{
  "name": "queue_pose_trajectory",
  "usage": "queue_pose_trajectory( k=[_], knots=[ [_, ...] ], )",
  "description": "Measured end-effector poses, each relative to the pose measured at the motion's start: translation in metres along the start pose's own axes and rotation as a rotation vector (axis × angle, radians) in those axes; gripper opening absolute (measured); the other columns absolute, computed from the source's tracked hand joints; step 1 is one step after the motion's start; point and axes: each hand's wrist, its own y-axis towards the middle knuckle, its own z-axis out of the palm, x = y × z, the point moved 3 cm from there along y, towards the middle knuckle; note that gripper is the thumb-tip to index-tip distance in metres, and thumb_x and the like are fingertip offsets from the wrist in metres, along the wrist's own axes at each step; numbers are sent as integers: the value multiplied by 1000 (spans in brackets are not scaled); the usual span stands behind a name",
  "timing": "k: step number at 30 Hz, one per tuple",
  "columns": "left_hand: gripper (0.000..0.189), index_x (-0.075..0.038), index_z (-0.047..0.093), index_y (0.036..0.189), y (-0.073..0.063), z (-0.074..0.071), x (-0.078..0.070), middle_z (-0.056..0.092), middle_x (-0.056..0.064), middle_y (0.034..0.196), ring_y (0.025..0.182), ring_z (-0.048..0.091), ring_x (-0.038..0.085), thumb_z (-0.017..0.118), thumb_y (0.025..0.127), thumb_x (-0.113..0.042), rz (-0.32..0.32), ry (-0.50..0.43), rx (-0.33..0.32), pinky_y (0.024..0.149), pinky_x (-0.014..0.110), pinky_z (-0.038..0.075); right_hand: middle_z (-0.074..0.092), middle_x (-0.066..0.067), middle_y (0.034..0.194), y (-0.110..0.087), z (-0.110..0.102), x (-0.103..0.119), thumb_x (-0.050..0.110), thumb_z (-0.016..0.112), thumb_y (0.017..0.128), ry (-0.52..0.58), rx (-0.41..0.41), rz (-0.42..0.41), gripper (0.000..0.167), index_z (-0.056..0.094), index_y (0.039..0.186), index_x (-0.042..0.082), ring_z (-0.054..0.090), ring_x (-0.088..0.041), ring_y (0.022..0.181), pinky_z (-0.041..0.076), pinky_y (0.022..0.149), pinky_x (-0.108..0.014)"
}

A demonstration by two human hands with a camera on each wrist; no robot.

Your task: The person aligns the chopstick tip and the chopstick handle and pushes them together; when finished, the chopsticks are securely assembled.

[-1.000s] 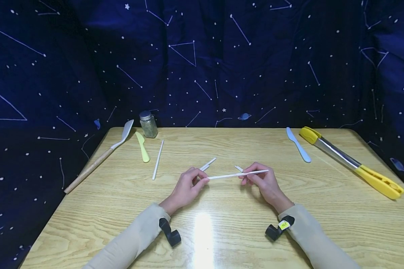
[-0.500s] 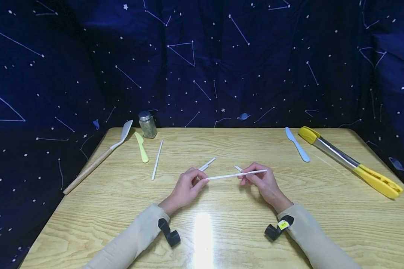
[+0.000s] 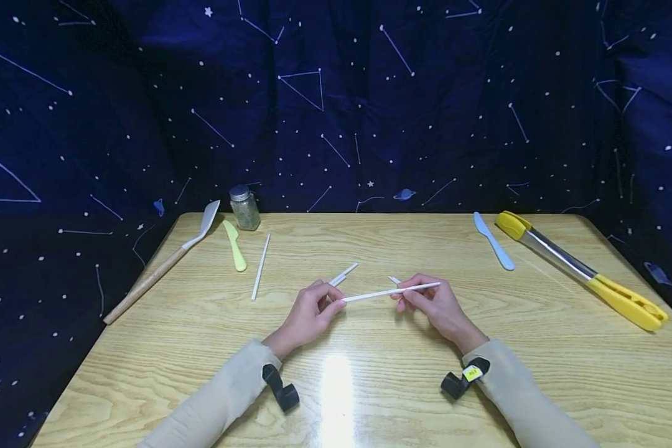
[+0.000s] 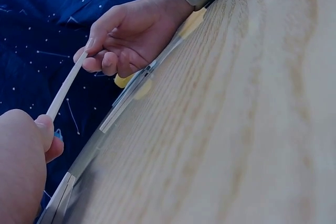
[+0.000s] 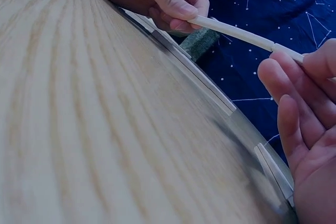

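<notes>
A thin white stick (image 3: 372, 294) is held level above the table between both hands. My left hand (image 3: 310, 311) pinches its left end between thumb and forefinger. My right hand (image 3: 439, 308) pinches it farther along, with the right end jutting past the fingers. In the right wrist view, a small step shows in the stick (image 5: 236, 31) near the right fingertips. Beyond the left hand lie white sticks (image 3: 345, 272) side by side, partly hidden by it. More white sticks (image 3: 393, 280) show behind the right hand, mostly covered. A single white stick (image 3: 261, 267) lies farther left.
At the left are a wooden-handled spatula (image 3: 162, 267), a yellow plastic knife (image 3: 235, 246) and a jar of dried herbs (image 3: 245, 210). A blue plastic knife (image 3: 494, 241) and yellow-tipped tongs (image 3: 582, 274) lie at the right. A starry dark curtain (image 3: 336, 112) hangs behind the table.
The right hand has shifted slightly left, toward the left hand. The slight step midway along the held stick no longer shows in the head view. The left hand stays nearly still.
</notes>
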Motion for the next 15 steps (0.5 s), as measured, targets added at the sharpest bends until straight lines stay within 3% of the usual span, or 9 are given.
queue_pose_trajectory(
  k=[10, 15],
  knots=[
    [6, -5, 67, 83, -1, 3, -4, 48, 1, 66, 57, 37, 4, 73, 83, -7, 11, -35, 4, 51, 17, 32, 74, 2, 86, -1, -1, 0, 0, 50, 97, -9, 41, 25, 22, 54, 107, -20, 66, -8, 71, 52, 62, -23],
    [5, -4, 68, 83, -2, 3, -6, 49, 1, 67, 56, 37, 4, 72, 84, -7, -25, -48, 3, 51, 17, 32, 73, 4, 88, 1, 0, -1, 1, 46, 99, 14, 41, 54, 24, 52, 108, -20, 66, -7, 71, 53, 62, -23]
  ],
)
